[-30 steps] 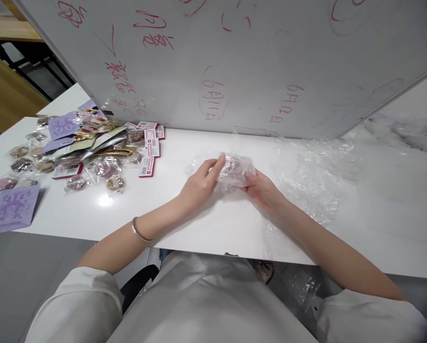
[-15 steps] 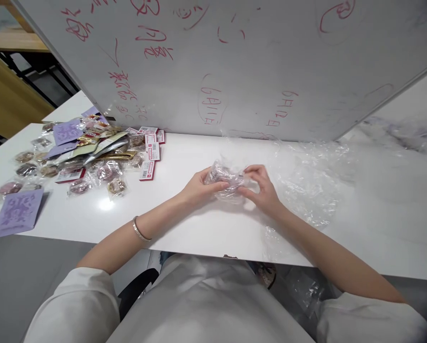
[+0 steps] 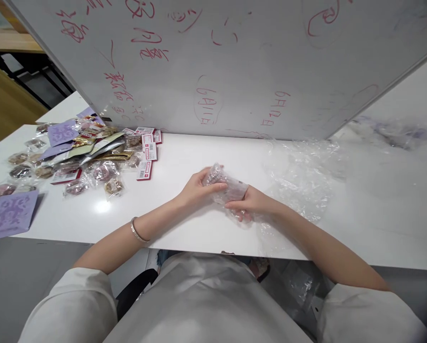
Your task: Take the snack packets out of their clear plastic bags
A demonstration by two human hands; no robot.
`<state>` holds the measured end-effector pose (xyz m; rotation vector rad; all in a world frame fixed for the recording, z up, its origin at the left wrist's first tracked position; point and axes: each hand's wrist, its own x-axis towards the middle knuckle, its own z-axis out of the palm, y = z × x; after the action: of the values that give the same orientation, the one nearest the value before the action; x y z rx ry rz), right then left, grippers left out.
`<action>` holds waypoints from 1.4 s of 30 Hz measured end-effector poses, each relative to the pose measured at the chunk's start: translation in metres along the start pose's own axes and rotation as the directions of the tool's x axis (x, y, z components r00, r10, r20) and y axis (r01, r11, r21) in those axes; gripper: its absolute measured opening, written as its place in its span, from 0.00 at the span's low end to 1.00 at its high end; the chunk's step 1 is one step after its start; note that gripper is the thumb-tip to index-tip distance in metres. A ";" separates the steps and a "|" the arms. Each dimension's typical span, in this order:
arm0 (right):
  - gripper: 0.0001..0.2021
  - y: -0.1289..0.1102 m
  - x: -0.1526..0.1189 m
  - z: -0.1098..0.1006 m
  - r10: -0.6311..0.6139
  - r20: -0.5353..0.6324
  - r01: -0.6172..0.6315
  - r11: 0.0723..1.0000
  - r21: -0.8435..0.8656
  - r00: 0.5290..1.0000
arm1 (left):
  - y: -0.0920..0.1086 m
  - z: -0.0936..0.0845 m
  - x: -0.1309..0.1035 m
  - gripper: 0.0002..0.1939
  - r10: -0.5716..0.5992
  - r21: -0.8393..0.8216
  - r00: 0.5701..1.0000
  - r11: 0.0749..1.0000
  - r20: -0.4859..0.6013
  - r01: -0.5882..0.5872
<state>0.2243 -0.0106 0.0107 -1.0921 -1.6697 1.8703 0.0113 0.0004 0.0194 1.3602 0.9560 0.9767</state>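
Observation:
Between my hands, just above the white table [image 3: 184, 224], is a bundle of crinkled clear plastic wrap [image 3: 236, 188]. What lies inside the wrap, if anything, I cannot make out. My left hand [image 3: 202, 186] grips its left end, thumb across the top. My right hand [image 3: 251, 201] holds the right end, with its thumb on the near side and fingertips showing underneath. More loose clear plastic [image 3: 299, 186] is spread over the table to the right of the bundle.
At the left lies a heap of wrapped pastries [image 3: 104, 174], purple pouches [image 3: 13, 214] and red-and-white boxes [image 3: 144, 170]. A whiteboard [image 3: 242, 71] with red writing stands along the table's back. Further plastic [image 3: 395, 131] lies at the far right.
My right hand has turned and closed around the right end of the plastic bundle, its fingers now beneath it. My left hand keeps its hold. The view has shifted slightly.

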 end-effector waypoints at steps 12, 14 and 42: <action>0.20 0.005 0.021 -0.014 -0.049 -0.603 0.271 0.920 0.283 0.796 | -0.007 0.010 0.006 0.19 -0.125 -0.394 0.991 0.909 0.050 0.135; 0.26 0.001 0.016 -0.005 -0.109 -0.432 0.265 0.909 0.322 0.895 | -0.008 0.010 0.006 0.20 -0.117 -0.398 0.993 0.910 0.029 0.119; 0.15 -0.027 -0.028 -0.067 -0.127 -0.416 0.086 0.990 -0.114 0.900 | -0.015 -0.007 -0.001 0.23 -0.028 0.121 1.000 0.992 -0.001 0.027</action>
<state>0.2874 0.0172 0.0461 -1.3046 -1.5347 1.3735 0.0046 0.0015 0.0040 1.4443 1.0455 0.9098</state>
